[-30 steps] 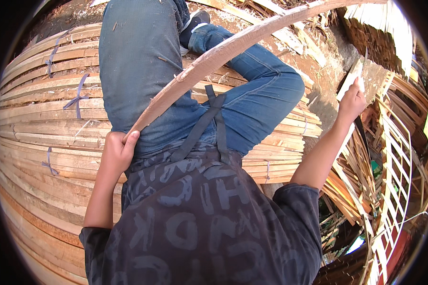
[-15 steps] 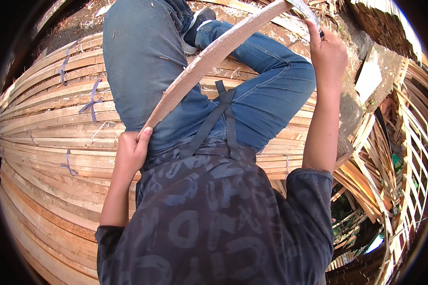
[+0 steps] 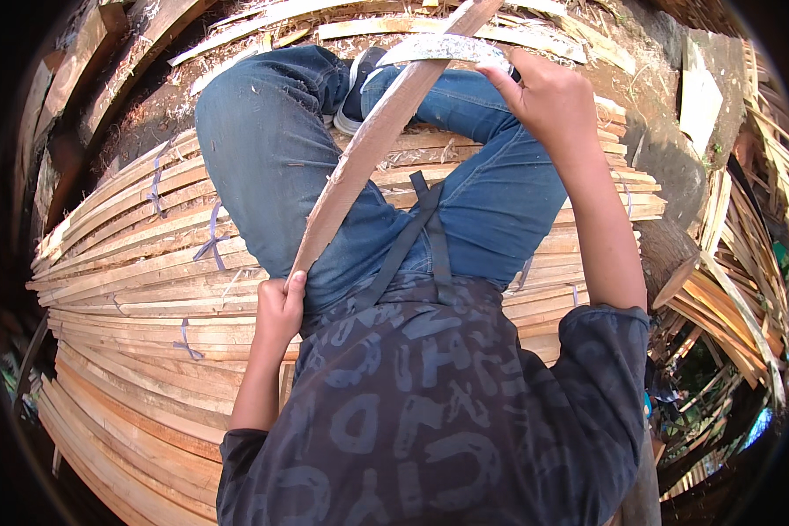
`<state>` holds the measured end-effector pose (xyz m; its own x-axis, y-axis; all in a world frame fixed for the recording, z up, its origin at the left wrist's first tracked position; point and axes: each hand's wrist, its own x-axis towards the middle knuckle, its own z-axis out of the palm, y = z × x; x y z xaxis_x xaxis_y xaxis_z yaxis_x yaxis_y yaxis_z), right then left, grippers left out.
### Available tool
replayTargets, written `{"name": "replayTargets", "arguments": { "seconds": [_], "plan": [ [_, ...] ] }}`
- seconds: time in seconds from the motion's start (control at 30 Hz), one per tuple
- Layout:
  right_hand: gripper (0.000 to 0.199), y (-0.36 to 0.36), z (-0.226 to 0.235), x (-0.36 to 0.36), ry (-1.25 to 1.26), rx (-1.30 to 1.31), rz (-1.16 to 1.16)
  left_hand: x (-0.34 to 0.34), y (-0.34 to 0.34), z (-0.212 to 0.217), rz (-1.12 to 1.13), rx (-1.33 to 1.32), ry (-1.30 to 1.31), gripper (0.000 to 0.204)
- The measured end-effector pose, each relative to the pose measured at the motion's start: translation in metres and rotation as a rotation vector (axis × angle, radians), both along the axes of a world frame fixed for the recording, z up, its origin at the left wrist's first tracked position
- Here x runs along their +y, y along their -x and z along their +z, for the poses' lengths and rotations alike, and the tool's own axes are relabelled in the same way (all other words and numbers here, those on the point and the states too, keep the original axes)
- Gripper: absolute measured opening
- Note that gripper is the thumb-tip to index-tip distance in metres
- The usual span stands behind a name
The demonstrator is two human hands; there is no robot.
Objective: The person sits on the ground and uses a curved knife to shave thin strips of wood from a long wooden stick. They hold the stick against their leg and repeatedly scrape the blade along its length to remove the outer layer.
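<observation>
A long pale wooden slat [image 3: 358,165] slants up and away from my lap, its edges rough. Its near end is gripped in my left hand [image 3: 279,310], fingers wrapped and thumb along the wood. At the upper right, my right hand [image 3: 550,103] is closed round the handle of a knife with a broad, curved, light metal blade [image 3: 443,50]; most of the handle is hidden by the fingers. The blade lies across the slat's far part, appearing to touch it. My legs in blue jeans [image 3: 263,149] are bent beneath the slat.
I sit on bundles of sawn wooden slats [image 3: 140,302] tied with purple strips [image 3: 212,238]. Shavings and loose slats [image 3: 465,28] litter the ground beyond my feet. Dark timbers [image 3: 105,74] stand far left; a cut log [image 3: 671,263] and thin split strips [image 3: 736,324] are at right.
My right hand has moved left and down with the knife, bringing the blade from the slat's far end to across it. My left hand keeps its grip. The whole view has shifted slightly.
</observation>
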<state>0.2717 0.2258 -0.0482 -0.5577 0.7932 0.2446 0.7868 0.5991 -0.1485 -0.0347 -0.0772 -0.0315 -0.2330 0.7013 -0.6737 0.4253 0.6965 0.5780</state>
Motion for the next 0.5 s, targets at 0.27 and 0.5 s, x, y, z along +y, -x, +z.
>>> {"name": "replayTargets", "arguments": {
  "seconds": [0.27, 0.5],
  "plan": [
    [0.045, 0.001, 0.008, -0.001, 0.063, -0.019, -0.021, -0.005, 0.000, -0.004, 0.034, -0.010, -0.008, 0.057],
    [0.048, -0.003, -0.033, 0.000, 0.087, 0.075, -0.244, 0.008, -0.002, 0.004, 0.025, -0.016, 0.077, 0.057]
  ]
}}
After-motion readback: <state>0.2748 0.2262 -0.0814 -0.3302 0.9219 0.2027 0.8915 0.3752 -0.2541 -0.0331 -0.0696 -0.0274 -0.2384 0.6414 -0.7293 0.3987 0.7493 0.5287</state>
